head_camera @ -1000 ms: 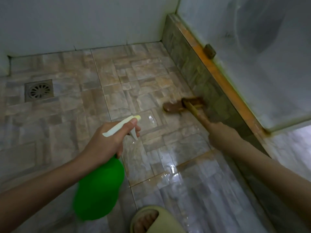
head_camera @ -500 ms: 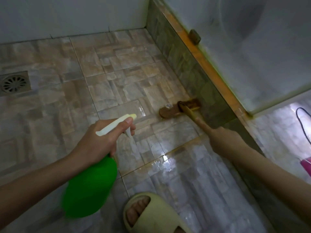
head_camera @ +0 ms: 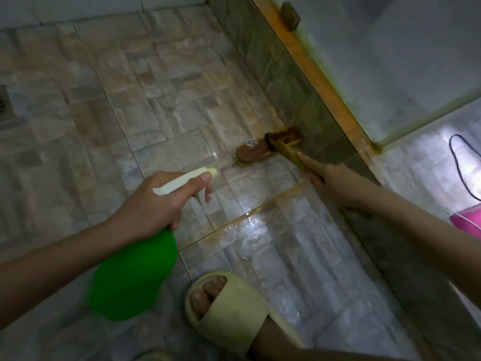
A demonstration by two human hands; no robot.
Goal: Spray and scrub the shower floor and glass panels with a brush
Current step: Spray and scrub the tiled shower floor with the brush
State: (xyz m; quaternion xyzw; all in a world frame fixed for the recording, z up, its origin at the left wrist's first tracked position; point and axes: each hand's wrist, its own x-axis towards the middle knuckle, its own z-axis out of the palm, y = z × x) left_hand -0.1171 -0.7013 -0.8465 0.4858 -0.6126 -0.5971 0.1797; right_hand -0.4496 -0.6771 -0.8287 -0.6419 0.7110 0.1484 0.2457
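Note:
My left hand (head_camera: 153, 201) grips the pale trigger head of a green spray bottle (head_camera: 135, 274), nozzle aimed toward the brush. My right hand (head_camera: 335, 183) holds the yellow-brown handle of a wooden scrub brush (head_camera: 263, 149), index finger stretched along it. The brush head lies bristles-down on the wet tiled shower floor (head_camera: 161, 105), against the low tiled curb (head_camera: 294, 87). The frosted glass panel (head_camera: 403, 61) rises above the curb's orange strip.
My foot in a pale slipper (head_camera: 234, 308) stands on the wet tiles at the bottom. A floor drain (head_camera: 4, 105) shows at the left edge. Beyond the curb lie a black cable (head_camera: 466, 168) and a pink object (head_camera: 468, 222).
The brush has slid back toward me along the curb. The view has shifted right, pushing the drain to the left edge. My left hand still holds the bottle.

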